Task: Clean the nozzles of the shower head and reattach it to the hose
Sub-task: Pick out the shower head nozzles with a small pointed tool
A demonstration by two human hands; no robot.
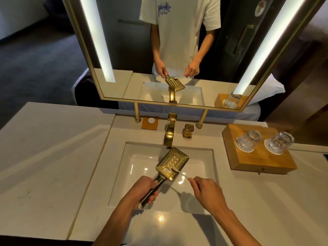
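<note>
Over the white sink [138, 157]: left hand [142, 189] wrapped tight around gold shower head [173, 161] handle, right hand [206, 189] pinching white toothbrush [179, 172], bristles on nozzle face. Long axis running handle-near to head-far-right, toward gold faucet [169, 132]; rectangular, dotted face up.

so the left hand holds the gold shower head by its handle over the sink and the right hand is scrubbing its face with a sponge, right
Not quite. The head view shows the right hand holding a white toothbrush, not a sponge, with its bristles on the face of the shower head. The rest stands: the left hand grips the gold handle, and the head is held over the sink.
</note>
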